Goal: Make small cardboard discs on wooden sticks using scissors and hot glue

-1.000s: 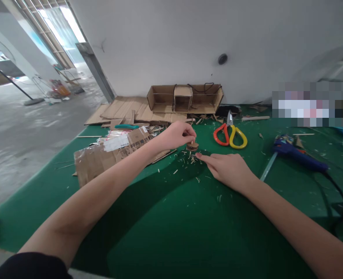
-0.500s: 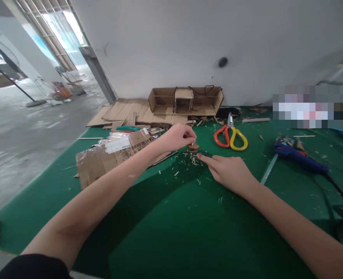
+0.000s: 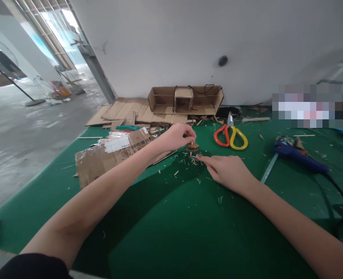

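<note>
Fingertips of the left hand are pinched on a thin stick standing in a small round brown cardboard disc. Just below the disc, the right hand is laid flat and unclenched on the green table mat, holding nothing.

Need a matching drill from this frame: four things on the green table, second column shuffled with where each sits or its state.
1. scissors
2. glue gun
3. small cardboard disc
4. open cardboard box

a. against the back wall
b. under the left hand, its fingertips pinched above it
c. far right, cable attached
d. lying closed, orange and yellow handles toward the person

Pairs: 1-d, 2-c, 3-b, 4-a
</note>
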`<state>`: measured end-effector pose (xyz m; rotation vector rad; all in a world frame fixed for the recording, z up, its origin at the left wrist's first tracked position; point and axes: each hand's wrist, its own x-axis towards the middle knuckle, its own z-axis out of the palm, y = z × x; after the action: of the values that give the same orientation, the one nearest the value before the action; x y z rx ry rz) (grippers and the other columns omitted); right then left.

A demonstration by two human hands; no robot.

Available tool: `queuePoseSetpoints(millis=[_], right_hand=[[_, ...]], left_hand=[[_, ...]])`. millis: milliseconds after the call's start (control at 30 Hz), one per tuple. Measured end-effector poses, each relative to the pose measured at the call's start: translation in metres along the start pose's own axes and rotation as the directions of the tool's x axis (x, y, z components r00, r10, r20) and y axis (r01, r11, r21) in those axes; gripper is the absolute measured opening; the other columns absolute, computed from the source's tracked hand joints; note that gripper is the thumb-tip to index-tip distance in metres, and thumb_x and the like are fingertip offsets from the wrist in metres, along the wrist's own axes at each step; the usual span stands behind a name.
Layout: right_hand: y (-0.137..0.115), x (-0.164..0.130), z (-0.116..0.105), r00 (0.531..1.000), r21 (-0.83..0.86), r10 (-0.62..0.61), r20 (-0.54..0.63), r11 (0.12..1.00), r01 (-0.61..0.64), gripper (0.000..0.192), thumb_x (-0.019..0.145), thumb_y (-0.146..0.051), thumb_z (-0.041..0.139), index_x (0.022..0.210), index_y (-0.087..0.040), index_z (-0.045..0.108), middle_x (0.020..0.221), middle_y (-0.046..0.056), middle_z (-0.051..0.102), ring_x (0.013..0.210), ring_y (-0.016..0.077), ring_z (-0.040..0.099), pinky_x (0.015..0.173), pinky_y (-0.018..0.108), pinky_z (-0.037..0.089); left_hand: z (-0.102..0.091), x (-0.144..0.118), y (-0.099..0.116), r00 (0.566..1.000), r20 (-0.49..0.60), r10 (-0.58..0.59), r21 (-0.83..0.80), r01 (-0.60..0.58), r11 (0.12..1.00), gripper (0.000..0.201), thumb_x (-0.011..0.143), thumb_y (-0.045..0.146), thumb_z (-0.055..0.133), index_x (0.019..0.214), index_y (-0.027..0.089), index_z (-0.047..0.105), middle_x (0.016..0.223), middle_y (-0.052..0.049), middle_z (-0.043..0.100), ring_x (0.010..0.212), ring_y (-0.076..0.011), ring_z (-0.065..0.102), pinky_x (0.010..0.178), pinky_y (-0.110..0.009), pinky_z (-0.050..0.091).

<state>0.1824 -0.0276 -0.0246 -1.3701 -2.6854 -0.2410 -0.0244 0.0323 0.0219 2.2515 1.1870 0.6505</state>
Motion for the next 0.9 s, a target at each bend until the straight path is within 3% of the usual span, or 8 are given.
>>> queuePoseSetpoints(millis=[333,633,900], right_hand=[[-0.0022,-0.0039,0.0021,0.990,-0.085,0.026,-0.141,0.996,-0.038,0.041,0.089,-0.023,0.038,0.125,-0.032,0.057,0.066,0.000,0.064,0.051,0.0108,0.050,0.044,0.025,0.013],[0.0020,-0.0004,0.0033,0.995,0.105,0.016,-0.096,0.994,-0.006,0.039,0.088,-0.022,0.040,0.121,-0.032,0.059,0.089,-0.001,0.073,0.062,0.0128,0.062,0.047,0.022,0.030],[0.0018,-0.0001,-0.0005,0.997,0.105,0.037,-0.069,0.994,-0.030,0.038,0.088,-0.023,0.041,0.119,-0.033,0.061,0.082,-0.002,0.073,0.061,0.0141,0.063,0.047,0.024,0.027]], left_hand=[[-0.0015,-0.0002,0.0039,1.000,0.014,-0.013,-0.016,0.013,1.000,0.014,0.076,0.020,0.053,0.082,0.013,0.064,0.082,-0.007,0.069,0.072,-0.0124,0.061,0.065,-0.026,0.048],[0.0027,0.0009,-0.0030,1.000,0.013,0.000,-0.021,0.000,1.000,0.017,0.078,0.024,0.051,0.085,0.014,0.063,0.084,-0.007,0.069,0.073,-0.0122,0.062,0.063,-0.025,0.048],[0.0032,-0.0008,-0.0005,1.000,-0.005,0.024,0.000,-0.024,1.000,0.016,0.078,0.024,0.053,0.084,0.015,0.064,0.083,-0.006,0.069,0.072,-0.0119,0.060,0.063,-0.025,0.047]])
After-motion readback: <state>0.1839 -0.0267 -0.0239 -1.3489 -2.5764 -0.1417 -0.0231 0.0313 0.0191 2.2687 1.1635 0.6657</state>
